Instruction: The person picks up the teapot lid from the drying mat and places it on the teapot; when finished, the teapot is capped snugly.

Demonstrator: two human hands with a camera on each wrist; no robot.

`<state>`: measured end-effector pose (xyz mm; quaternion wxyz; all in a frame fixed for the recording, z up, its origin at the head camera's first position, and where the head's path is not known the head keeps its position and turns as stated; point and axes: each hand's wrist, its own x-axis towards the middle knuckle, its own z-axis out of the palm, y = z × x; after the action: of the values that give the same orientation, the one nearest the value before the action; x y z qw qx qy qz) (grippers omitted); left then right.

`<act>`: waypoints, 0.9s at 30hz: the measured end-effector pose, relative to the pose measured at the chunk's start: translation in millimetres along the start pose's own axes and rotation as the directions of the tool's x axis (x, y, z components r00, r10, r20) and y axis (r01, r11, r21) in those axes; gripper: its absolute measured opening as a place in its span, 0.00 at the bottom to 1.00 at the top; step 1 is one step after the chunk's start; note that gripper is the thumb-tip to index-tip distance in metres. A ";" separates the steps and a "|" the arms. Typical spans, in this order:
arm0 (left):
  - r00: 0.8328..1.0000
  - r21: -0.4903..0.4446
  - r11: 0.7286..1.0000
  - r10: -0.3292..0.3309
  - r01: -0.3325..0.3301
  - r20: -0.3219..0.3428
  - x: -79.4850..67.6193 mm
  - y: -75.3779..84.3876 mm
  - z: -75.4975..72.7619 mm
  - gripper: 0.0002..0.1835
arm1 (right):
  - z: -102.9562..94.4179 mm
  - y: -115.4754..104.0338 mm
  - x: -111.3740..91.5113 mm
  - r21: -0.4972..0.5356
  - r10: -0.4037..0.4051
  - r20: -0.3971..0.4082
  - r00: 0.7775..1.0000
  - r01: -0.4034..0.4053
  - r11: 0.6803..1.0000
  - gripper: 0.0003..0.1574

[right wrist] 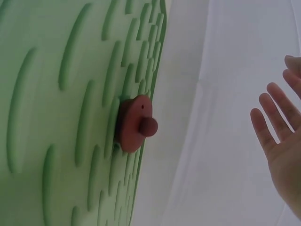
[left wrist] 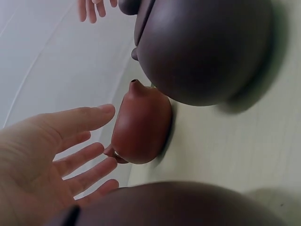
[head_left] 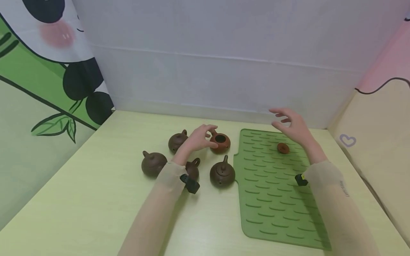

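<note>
A reddish-brown teapot (head_left: 221,147) without its lid stands on the table, its round opening facing up. Beside it my left hand (head_left: 198,138) reaches in with thumb and fingers apart. The left wrist view shows a gap between the thumb and the teapot body (left wrist: 143,126); whether a fingertip touches the handle, I cannot tell. The matching lid (head_left: 283,148) lies on the green mat (head_left: 256,222), knob (right wrist: 148,126) up. Above and beyond that lid, my right hand (head_left: 294,127) hovers with spread fingers, holding nothing.
Several dark brown lidded teapots share the table: one by the mat's left edge (head_left: 222,175), one at the left (head_left: 153,164), one farther back (head_left: 177,143), and one partly hidden under my left wrist (head_left: 193,171). A pale cloth wall (head_left: 205,81) rises behind the table.
</note>
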<state>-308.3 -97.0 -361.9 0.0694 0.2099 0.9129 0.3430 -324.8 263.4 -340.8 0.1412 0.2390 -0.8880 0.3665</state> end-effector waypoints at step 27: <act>0.993 0.071 0.994 -0.081 0.088 -0.088 -2.9 -5.2 14.8 0.23 | -9.5 45.9 -37.8 -0.126 0.025 0.105 0.994 -0.012 0.992 0.24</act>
<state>-303.3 -93.0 -376.5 0.0369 0.1586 0.9354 0.3139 -316.4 310.7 -377.1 0.1050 0.2406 -0.9177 0.2983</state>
